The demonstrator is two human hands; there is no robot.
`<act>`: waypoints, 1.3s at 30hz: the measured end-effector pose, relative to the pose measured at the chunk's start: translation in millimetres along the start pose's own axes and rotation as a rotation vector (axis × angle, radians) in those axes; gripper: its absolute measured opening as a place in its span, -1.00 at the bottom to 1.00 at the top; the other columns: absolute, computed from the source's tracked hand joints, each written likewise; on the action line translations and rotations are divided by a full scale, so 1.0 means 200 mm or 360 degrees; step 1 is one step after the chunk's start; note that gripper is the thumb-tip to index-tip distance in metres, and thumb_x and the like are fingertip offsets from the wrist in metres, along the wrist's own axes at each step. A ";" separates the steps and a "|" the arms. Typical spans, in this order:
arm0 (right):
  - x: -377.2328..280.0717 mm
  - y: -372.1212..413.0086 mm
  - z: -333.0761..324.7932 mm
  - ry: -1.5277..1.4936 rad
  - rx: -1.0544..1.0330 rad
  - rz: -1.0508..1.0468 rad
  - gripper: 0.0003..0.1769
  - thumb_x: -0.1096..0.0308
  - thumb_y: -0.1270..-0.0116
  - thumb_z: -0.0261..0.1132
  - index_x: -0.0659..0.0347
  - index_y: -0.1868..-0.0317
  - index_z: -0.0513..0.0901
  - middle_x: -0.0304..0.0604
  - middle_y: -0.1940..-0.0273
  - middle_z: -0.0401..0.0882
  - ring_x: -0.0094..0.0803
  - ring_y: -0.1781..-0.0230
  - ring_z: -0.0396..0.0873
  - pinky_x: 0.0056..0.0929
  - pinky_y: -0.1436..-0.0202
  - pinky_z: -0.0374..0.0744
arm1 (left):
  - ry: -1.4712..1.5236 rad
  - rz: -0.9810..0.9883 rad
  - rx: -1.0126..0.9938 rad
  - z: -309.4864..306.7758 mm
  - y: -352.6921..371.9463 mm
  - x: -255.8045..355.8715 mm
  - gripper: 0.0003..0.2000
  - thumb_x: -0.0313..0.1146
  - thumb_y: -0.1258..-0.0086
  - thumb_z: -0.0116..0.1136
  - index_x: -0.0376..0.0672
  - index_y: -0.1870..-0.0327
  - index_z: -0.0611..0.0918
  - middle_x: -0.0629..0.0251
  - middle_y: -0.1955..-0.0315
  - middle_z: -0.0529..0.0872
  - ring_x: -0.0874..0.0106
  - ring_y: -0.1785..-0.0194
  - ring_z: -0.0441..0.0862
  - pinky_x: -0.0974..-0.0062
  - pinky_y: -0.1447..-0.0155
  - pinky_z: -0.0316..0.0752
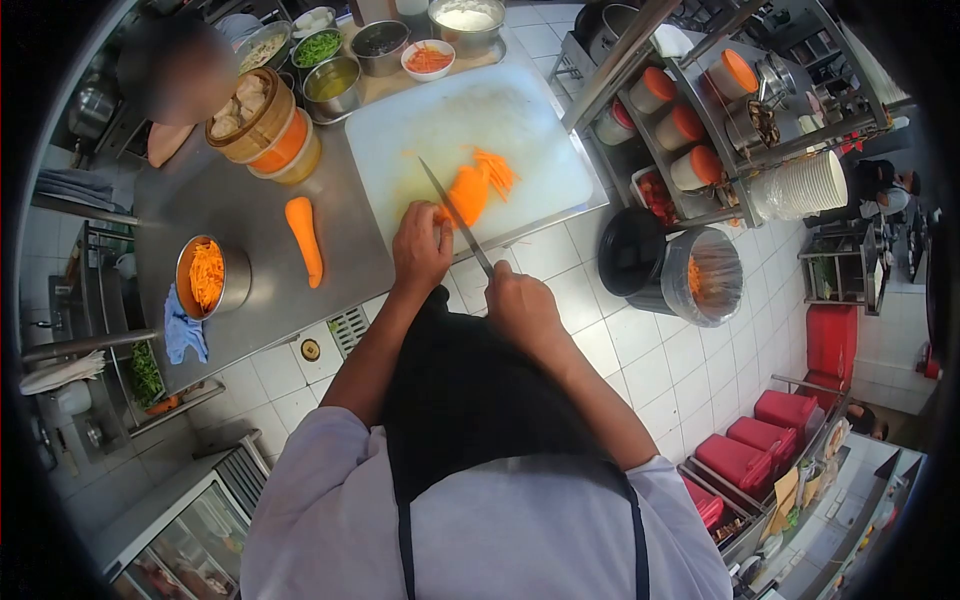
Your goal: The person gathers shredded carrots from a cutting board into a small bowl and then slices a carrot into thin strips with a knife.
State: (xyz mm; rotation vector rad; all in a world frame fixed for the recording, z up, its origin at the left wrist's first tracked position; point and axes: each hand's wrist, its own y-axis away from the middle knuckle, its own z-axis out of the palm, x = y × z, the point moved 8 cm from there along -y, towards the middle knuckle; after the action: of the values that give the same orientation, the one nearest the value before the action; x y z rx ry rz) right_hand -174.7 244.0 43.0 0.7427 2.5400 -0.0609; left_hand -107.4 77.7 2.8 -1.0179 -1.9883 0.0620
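My right hand (523,303) is wrapped round the handle of a kitchen knife (450,204), whose long blade points up and to the left across the board. Under and beside the blade lie sliced carrot pieces (468,192), with thin carrot strips (494,172) fanned out at their far right. My left hand (422,243) rests with curled fingers at the near edge of the white cutting board (400,140), pressed against the carrot left of the blade. A whole peeled carrot (303,240) lies on the steel counter to the left.
A steel pot of carrot strips (207,277) and a blue cloth (184,330) sit at the counter's left. Bamboo steamers (262,130) and several bowls (331,90) stand behind. To the right are a lined bin (705,280) and a shelf rack (690,130). Another person (175,70) is at far left.
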 end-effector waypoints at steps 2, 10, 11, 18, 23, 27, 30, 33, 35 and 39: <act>0.00 0.01 0.01 0.0005 -0.0010 -0.0008 -0.90 0.46 -0.39 0.21 0.34 0.25 0.53 0.23 0.51 0.69 0.19 0.47 0.74 0.12 0.35 0.69 | -0.0011 0.0004 -0.0012 0.02 0.01 -0.03 -0.81 -0.41 -0.46 0.25 -0.21 0.01 0.54 0.09 0.11 0.63 0.03 0.02 0.68 0.10 -0.05 0.58; -0.01 0.02 0.02 -0.0010 -0.0038 0.0003 -0.91 0.47 -0.37 0.21 0.34 0.24 0.51 0.24 0.50 0.70 0.19 0.45 0.75 0.10 0.32 0.70 | -0.0041 0.0050 0.0010 0.02 0.01 -0.02 -0.81 -0.38 -0.47 0.25 -0.21 0.02 0.55 0.09 0.11 0.63 0.00 0.01 0.66 0.08 -0.05 0.57; -0.01 0.01 0.02 -0.0008 -0.0052 0.0017 -0.91 0.47 -0.37 0.21 0.34 0.24 0.51 0.24 0.49 0.70 0.19 0.44 0.76 0.10 0.32 0.71 | -0.0020 0.0048 0.0004 0.02 0.01 -0.03 -0.81 -0.38 -0.47 0.25 -0.21 0.02 0.55 0.09 0.11 0.63 0.00 0.01 0.66 0.07 -0.05 0.57; -0.02 -0.05 0.09 0.0007 -0.0162 0.0096 -0.87 0.46 -0.40 0.23 0.37 0.16 0.51 0.24 0.44 0.73 0.20 0.39 0.77 0.09 0.26 0.73 | -0.0032 0.0031 -0.0039 0.03 0.00 -0.05 -0.82 -0.38 -0.47 0.24 -0.18 0.01 0.58 0.10 0.09 0.64 -0.01 0.00 0.66 0.06 -0.05 0.59; -0.06 -0.14 0.08 0.0092 -0.0212 0.0096 -0.88 0.46 -0.39 0.25 0.34 0.16 0.53 0.22 0.40 0.75 0.14 0.35 0.81 0.00 0.25 0.76 | -0.0034 0.0002 -0.0028 0.03 0.00 -0.06 -0.81 -0.38 -0.45 0.25 -0.18 0.01 0.60 0.10 0.07 0.65 -0.01 -0.02 0.68 0.06 -0.06 0.61; -0.04 -0.21 0.17 0.0164 -0.0199 0.0091 -0.90 0.48 -0.40 0.23 0.34 0.16 0.54 0.19 0.40 0.76 0.09 0.34 0.82 -0.03 0.25 0.77 | -0.0009 -0.0018 -0.0016 0.02 0.00 -0.06 -0.79 -0.39 -0.44 0.28 -0.18 -0.02 0.60 0.08 0.05 0.66 -0.02 -0.03 0.68 0.06 -0.07 0.61; -0.01 -0.26 0.26 0.0164 -0.0174 0.0096 -0.92 0.49 -0.40 0.22 0.34 0.17 0.54 0.18 0.40 0.77 0.07 0.35 0.83 -0.03 0.26 0.77 | -0.0034 0.0033 -0.0027 0.03 0.01 -0.07 -0.78 -0.39 -0.44 0.28 -0.17 -0.04 0.58 0.07 0.05 0.65 -0.03 -0.02 0.68 0.07 -0.06 0.62; 0.01 -0.28 0.29 0.0140 -0.0137 0.0097 -0.92 0.47 -0.40 0.22 0.33 0.18 0.54 0.18 0.42 0.76 0.08 0.38 0.81 -0.01 0.28 0.76 | -0.0010 0.0063 0.0001 0.02 0.00 -0.05 -0.77 -0.39 -0.45 0.28 -0.17 -0.04 0.57 0.07 0.06 0.65 -0.04 -0.01 0.67 0.07 -0.05 0.62; 0.04 -0.28 0.30 0.0135 -0.0104 0.0088 -0.89 0.44 -0.40 0.23 0.32 0.20 0.53 0.18 0.47 0.73 0.14 0.42 0.78 0.05 0.32 0.72 | 0.0044 0.0063 0.0025 0.02 0.01 -0.04 -0.78 -0.39 -0.46 0.27 -0.18 -0.03 0.56 0.08 0.08 0.64 -0.04 0.01 0.67 0.07 -0.03 0.61; 0.03 -0.27 0.25 0.0038 -0.0047 0.0039 -0.89 0.43 -0.42 0.22 0.33 0.20 0.53 0.20 0.46 0.72 0.16 0.43 0.77 0.08 0.32 0.71 | 0.0033 0.0072 0.0014 0.01 0.00 -0.02 -0.79 -0.40 -0.45 0.27 -0.18 -0.01 0.55 0.08 0.12 0.62 -0.04 0.05 0.65 0.06 0.00 0.59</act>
State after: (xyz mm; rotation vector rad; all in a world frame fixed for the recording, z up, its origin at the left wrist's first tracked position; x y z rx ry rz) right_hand -185.2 193.6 -8.3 0.7674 2.5483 -0.0061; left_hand -108.5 75.5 -1.4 -1.0540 -1.9446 0.0845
